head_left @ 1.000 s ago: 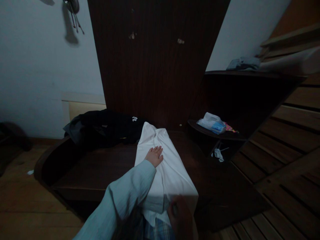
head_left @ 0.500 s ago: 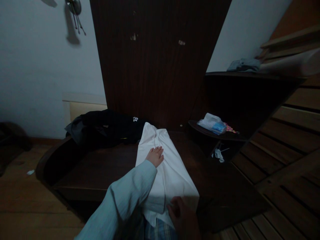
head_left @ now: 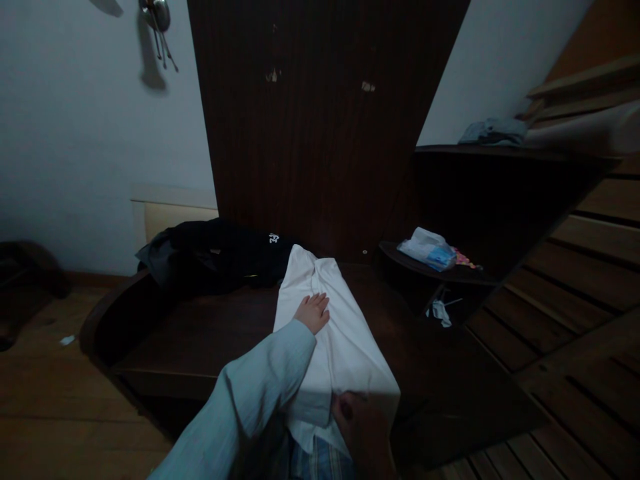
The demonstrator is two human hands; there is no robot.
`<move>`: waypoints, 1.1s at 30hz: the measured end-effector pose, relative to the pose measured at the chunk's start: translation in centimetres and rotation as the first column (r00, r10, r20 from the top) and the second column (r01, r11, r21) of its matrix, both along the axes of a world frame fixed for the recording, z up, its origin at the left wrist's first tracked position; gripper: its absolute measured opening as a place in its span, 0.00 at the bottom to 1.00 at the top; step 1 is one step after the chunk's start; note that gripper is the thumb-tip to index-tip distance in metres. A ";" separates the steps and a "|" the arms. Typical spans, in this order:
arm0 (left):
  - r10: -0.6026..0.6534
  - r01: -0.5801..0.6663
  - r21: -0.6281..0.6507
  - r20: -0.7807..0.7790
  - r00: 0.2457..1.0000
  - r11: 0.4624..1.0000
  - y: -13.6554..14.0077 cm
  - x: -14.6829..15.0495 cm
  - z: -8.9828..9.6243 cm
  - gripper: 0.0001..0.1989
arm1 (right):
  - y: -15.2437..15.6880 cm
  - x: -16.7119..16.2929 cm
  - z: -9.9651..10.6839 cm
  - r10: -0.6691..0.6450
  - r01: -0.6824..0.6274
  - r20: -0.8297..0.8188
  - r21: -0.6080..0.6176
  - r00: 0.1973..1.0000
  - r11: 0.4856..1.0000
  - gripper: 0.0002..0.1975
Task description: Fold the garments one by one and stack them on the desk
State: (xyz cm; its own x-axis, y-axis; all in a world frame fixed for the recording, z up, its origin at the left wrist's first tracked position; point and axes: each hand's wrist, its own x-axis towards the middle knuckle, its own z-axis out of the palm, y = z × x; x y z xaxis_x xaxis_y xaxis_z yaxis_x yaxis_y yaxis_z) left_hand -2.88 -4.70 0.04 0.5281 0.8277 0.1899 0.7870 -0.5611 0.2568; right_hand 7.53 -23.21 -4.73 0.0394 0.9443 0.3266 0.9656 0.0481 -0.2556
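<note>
Your left hand (head_left: 313, 311) lies palm down on the white cloth (head_left: 350, 340), its fingers straight and slightly apart, pressing on the top and gripping nothing. The light blue sleeve (head_left: 250, 390) on that arm crosses the cloth's left edge. Your right hand (head_left: 357, 420) is at the near end of the cloth, in shadow, with its fingers curled in close to one another; you cannot tell whether they pinch the fabric.

The cloth is stretched lengthwise across the dark table (head_left: 195, 333), from near the back panel (head_left: 325, 133) down to your blue checked clothing (head_left: 320, 463), with creases running along it. Its far left corner is against the black clothes (head_left: 225, 257), which are heaped at the back left of the table.

To your right, a plastic packet (head_left: 427, 250) sits on the small shelf (head_left: 420, 265), with something pink just beside it. A crumpled white piece (head_left: 441, 313) lies below that shelf. A folded blue cloth (head_left: 494, 131) rests on the cabinet top (head_left: 500, 151).
</note>
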 end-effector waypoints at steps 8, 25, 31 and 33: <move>0.015 -0.015 0.024 -0.023 1.000 1.000 0.2 0.1 -0.2 0.21 | -1.1 0.3 2.4 0.028 -0.040 -0.091 -0.137 0.995 0.990 0.11; -0.010 0.009 0.017 0.024 1.000 1.000 -0.2 0.0 0.0 0.22 | 5.8 8.1 4.0 0.369 -0.370 -0.049 -0.018 0.928 0.929 0.26; -0.002 0.002 -0.010 -0.041 0.999 1.000 -0.3 0.1 0.0 0.25 | 6.0 8.4 1.5 0.331 -0.317 0.107 -0.132 0.937 0.939 0.29; -0.015 0.014 -0.015 -0.045 0.999 1.000 -0.6 0.0 0.2 0.25 | 5.6 8.4 1.2 0.327 -0.314 0.136 -0.108 0.935 0.943 0.29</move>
State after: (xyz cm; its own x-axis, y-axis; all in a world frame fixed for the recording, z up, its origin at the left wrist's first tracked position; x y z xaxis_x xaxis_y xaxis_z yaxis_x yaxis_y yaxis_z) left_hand -2.89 -5.31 0.24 0.5476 0.8226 0.1534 0.7897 -0.5687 0.2301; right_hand 15.92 -17.59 -3.54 -0.3136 0.9224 0.2254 0.9296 0.3467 -0.1251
